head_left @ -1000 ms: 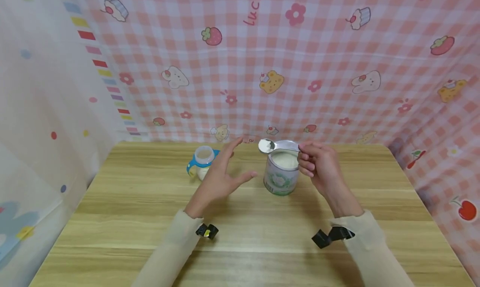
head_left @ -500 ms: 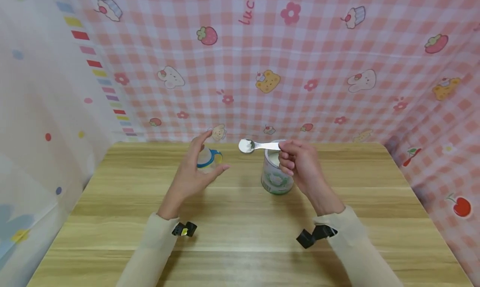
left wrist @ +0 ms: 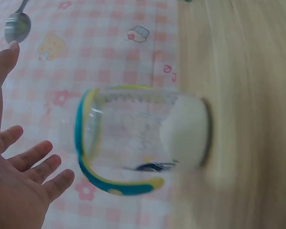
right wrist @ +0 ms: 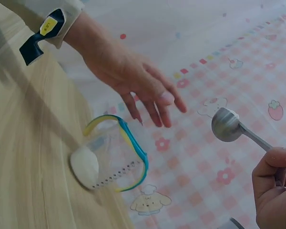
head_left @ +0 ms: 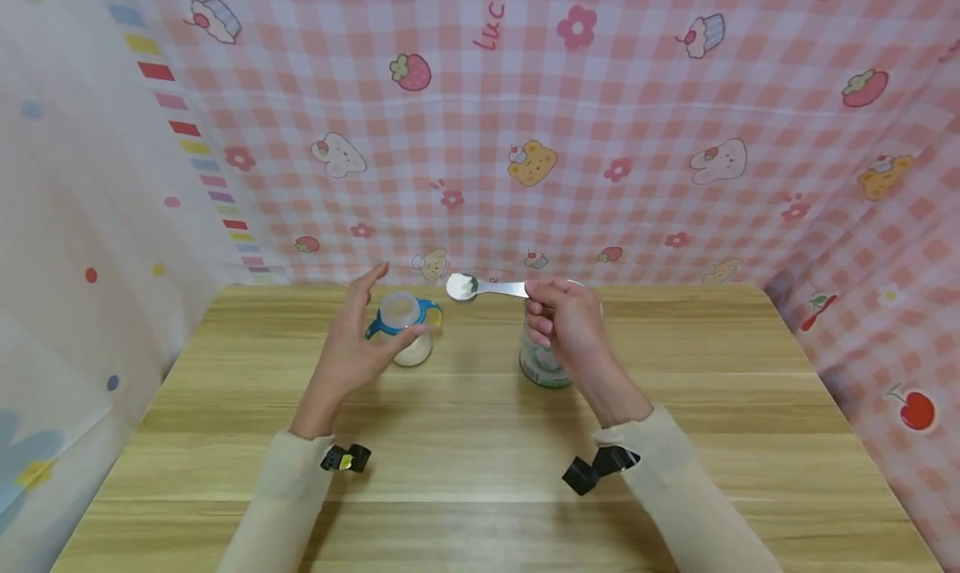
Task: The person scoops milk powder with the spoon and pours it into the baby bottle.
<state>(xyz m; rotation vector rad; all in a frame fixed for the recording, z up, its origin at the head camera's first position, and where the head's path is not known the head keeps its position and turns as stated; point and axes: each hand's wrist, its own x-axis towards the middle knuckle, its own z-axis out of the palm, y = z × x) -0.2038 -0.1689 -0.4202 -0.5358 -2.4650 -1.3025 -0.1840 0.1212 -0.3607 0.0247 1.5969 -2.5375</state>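
My right hand [head_left: 568,327] pinches the handle of a metal measuring spoon [head_left: 501,288], its round bowl heaped with white powder and pointing left. In the right wrist view the spoon's bowl [right wrist: 226,126] is held up level, above and to the side of a baby bottle [right wrist: 115,155]. That clear bottle stands uncapped on the table, with blue-and-yellow handles and white powder in its bottom. Close beside it, my left hand [head_left: 347,358] is spread, thumb apart from the fingers. The left wrist view shows a gap between these fingers [left wrist: 35,162] and the bottle [left wrist: 133,133].
A milk powder can [head_left: 542,366] stands open on the wooden table [head_left: 480,448], partly hidden behind my right hand. A pink checked cloth [head_left: 450,123] hangs behind the table's back edge. Black bands with small boxes [head_left: 581,475] are on both wrists.
My right hand has carried the loaded spoon left, from over the can toward the bottle. The left hand has moved left, from in front of the bottle to its left side.
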